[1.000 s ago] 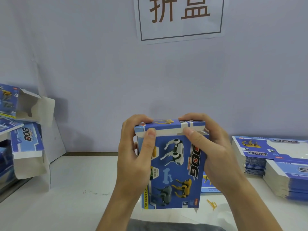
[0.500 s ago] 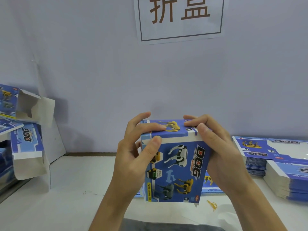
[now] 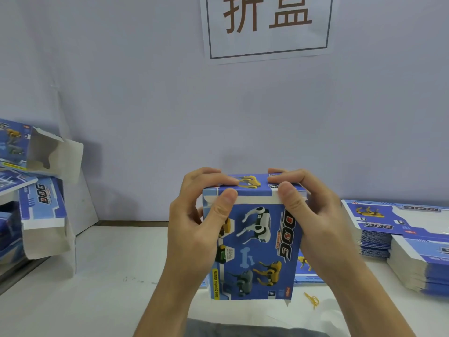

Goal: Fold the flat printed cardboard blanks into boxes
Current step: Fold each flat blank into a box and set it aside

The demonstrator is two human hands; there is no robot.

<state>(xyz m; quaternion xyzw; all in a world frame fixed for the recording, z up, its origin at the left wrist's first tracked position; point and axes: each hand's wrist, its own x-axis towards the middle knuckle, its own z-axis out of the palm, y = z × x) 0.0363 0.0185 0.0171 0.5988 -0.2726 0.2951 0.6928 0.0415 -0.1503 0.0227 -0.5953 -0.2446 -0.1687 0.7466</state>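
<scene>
Both hands are on the box (image 3: 252,242) at the centre of the frame, held upright above the table (image 3: 109,276) with its printed front facing me. My left hand (image 3: 194,227) wraps the upper left corner, thumb pressed flat on the white strip below the lid and the other fingers curled over the top panel. My right hand (image 3: 313,215) mirrors it on the upper right corner, thumb bearing down on the same strip, fingers hooked over the top. I judge this grip is for seating the top flap (image 3: 250,186): the thumbs brace the front wall while the fingers push the lid down, so the tuck goes in without the walls bowing. The lid looks nearly closed, though a white edge shows along the front, so I take it as not fully home. I cannot tell whether the bottom end is closed. At the right of the frame sit stacks of flat blanks (image 3: 398,229), near enough to reach for the next one. At the left edge lie finished boxes (image 3: 41,205), piled loosely with some flaps open. One more blank (image 3: 306,268) peeks out behind the box on the table, and a yellow rubber band (image 3: 312,299) lies just lower right of it.
</scene>
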